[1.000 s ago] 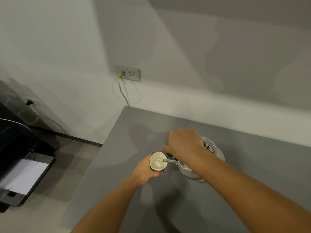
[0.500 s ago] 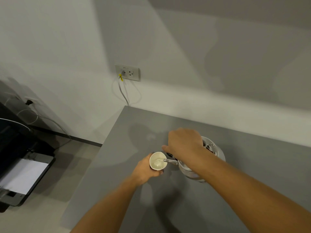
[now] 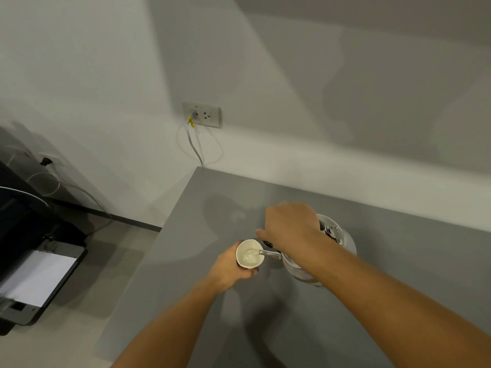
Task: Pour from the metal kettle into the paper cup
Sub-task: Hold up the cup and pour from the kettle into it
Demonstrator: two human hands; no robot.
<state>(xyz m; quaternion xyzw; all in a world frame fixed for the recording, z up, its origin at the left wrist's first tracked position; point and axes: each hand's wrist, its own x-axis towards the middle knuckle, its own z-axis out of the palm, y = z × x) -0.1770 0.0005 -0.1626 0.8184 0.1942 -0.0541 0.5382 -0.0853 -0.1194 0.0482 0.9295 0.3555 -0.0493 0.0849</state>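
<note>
Here the pour is under way, judging by the pale stream that runs from the spout into the paper cup (image 3: 250, 255). The right hand (image 3: 288, 225) is closed over the top handle of the metal kettle (image 3: 337, 243) and tips it leftward, so that the thin spout reaches just over the cup's rim. The left hand (image 3: 230, 265) is wrapped around the cup's side and holds it near the left part of the grey counter (image 3: 398, 261); whether the cup's base rests on the counter or is lifted a little I cannot tell.

To do this step well, the tilt should be kept shallow and even, with the spout tip held inside the rim and not touching it, since a paper wall gives way easily if knocked. The left hand's hold should be firm enough to steady the cup but not so tight that it squeezes the cup out of round. The level inside needs watching, and the kettle should be brought back upright before the liquid nears the brim.

The kettle is round and shiny, with a riveted bracket where the handle joins the body and a narrow straight spout. The cup is small, white inside, with a dark band showing low on its outside. Pale liquid already covers its bottom.
</note>
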